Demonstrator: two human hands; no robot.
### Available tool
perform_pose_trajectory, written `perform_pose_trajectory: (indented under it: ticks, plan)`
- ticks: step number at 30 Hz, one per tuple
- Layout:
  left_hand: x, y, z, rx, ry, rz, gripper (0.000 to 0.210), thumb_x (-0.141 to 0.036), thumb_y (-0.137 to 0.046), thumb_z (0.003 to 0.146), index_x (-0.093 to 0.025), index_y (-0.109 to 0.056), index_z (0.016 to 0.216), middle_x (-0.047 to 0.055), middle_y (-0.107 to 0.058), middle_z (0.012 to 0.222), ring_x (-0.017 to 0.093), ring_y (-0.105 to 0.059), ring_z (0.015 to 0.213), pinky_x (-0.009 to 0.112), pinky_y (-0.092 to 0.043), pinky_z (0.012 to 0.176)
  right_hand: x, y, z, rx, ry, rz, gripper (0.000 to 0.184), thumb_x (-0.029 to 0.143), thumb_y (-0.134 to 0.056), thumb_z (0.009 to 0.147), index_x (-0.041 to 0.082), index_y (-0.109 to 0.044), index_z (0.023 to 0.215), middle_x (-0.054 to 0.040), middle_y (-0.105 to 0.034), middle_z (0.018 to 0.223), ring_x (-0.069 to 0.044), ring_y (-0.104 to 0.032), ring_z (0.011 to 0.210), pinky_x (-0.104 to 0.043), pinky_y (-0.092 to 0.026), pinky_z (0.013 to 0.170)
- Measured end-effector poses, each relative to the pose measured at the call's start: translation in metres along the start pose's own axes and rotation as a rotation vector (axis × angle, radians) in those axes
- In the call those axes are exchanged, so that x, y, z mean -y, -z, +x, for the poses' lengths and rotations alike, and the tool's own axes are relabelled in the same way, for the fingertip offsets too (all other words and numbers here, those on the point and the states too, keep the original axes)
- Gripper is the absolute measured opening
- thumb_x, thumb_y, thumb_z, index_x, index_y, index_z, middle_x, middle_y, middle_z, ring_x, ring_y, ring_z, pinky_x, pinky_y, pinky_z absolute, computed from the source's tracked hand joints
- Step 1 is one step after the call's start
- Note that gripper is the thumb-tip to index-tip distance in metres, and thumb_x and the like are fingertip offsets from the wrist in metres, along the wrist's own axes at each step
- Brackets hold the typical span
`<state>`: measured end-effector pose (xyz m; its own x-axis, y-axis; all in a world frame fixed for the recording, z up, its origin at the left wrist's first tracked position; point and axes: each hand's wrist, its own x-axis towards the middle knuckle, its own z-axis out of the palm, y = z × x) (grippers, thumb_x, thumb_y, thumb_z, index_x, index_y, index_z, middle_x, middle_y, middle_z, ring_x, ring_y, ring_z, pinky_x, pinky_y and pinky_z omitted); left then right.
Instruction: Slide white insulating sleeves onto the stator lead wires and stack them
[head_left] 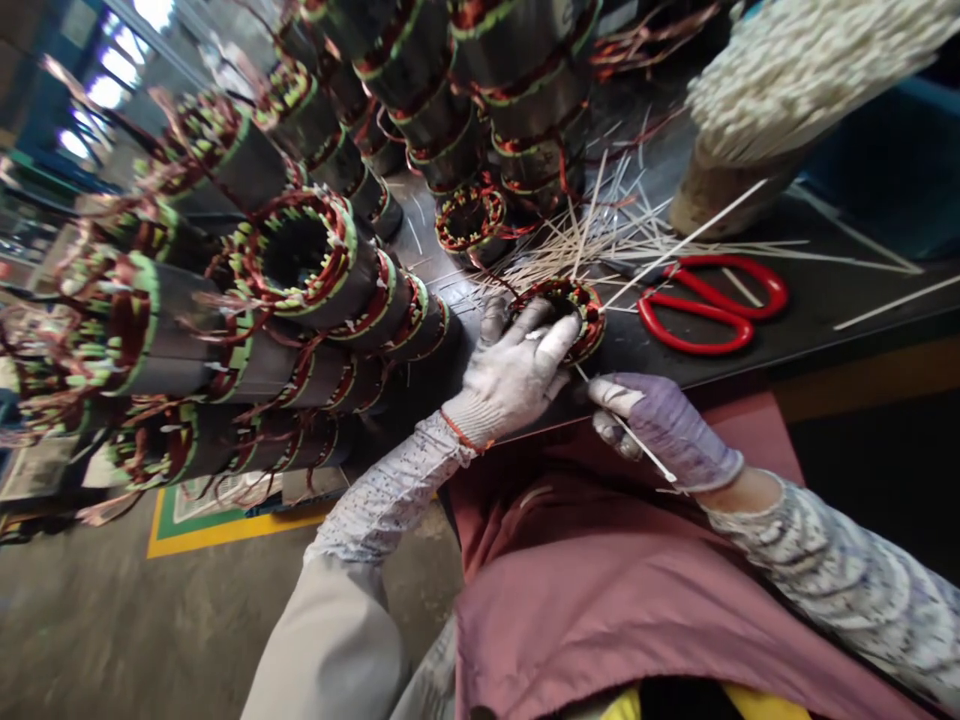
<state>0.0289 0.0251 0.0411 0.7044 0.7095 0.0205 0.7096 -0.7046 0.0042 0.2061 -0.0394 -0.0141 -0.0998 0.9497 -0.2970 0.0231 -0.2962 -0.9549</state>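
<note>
My left hand [521,370], in a white knit glove, lies over a small wound stator [592,318] at the bench edge. Its fingers are bent over the stator's rim and copper windings, gripping it; the fingertips are partly hidden. My right hand [660,425], in a purple and white glove, is closed just in front of the stator. Between thumb and fingers it pinches a thin white cable tie [645,450], whose far end reaches up to the stator's near side. Another white tie [686,243] slants up from the stator's right side.
Red-handled scissors [705,340] lie right of the stator. Loose white ties [555,250] are scattered behind it. A dense tie bundle [795,120] stands in a round holder [705,190]. Stacked stators [300,260] crowd the left and back; a blue bin [892,160] sits far right.
</note>
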Motion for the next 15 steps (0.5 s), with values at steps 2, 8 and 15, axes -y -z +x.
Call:
perform_pose_trajectory:
  ticks: [2,8,15]
  plan:
    - [-0.001,-0.002,0.002,0.016,0.0,-0.017,0.055,-0.031,-0.058,0.098,-0.017,-0.052,0.152,0.013,-0.072,0.135,0.031,-0.048,0.149,0.061,-0.019,0.131,0.002,-0.004,0.0,-0.029,-0.104,0.041,0.046,0.059,-0.061,0.085,0.02,-0.055,0.062,-0.0006,-0.053,0.049,-0.008,-0.04,0.036,-0.024,-0.028,0.034]
    - [-0.002,-0.004,0.003,-0.009,0.045,-0.076,0.058,-0.028,-0.055,0.097,-0.013,-0.049,0.153,0.015,-0.066,0.145,0.029,-0.052,0.145,0.059,-0.021,0.132,0.018,-0.021,0.009,-0.115,-0.147,0.17,0.049,0.059,-0.072,0.079,0.021,-0.048,0.061,0.0014,-0.05,0.052,-0.007,-0.042,0.042,-0.022,-0.032,0.039]
    - [-0.003,-0.011,0.0,-0.075,0.092,-0.115,0.053,-0.026,-0.052,0.099,-0.015,-0.05,0.15,0.015,-0.064,0.146,0.027,-0.056,0.142,0.059,-0.025,0.129,0.018,-0.013,0.009,-0.082,-0.174,0.149,0.051,0.06,-0.075,0.076,0.019,-0.051,0.06,0.0011,-0.052,0.049,-0.006,-0.039,0.038,-0.021,-0.028,0.036]
